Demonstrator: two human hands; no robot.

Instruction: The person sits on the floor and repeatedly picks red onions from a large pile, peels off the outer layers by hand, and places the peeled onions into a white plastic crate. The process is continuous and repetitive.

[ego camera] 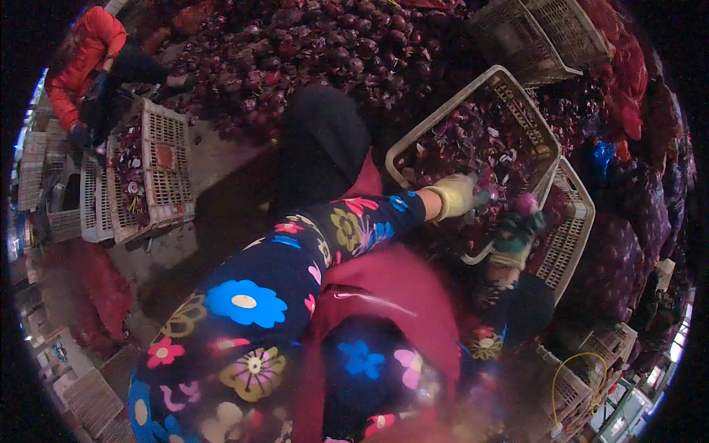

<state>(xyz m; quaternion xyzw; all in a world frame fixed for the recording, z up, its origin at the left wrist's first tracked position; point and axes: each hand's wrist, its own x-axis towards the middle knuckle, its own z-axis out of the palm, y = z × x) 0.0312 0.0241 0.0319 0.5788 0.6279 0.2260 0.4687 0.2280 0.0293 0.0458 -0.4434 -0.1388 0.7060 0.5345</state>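
My left hand (457,196), in a cream knit glove with dark green coated fingers, reaches over a plastic crate (471,83) of red onion skins. A pinkish-purple thing, possibly a red onion (492,192), shows at its fingertips; blur hides whether they grip it. My right hand (514,238), gloved the same way, is at the crate's near right side. It holds a peeled-looking, shiny red onion (526,204). Loose papery skins (465,133), some of them pale, lie inside the crate. The crate is tilted, and another crate (576,243) sits beneath or beside it.
A big heap of red onions (332,50) spreads across the floor ahead. At left, a person in a red jacket (86,66) bends beside slatted crates (166,160). Empty-looking crates (532,39) stand at upper right. Filled mesh sacks (609,260) line the right side.
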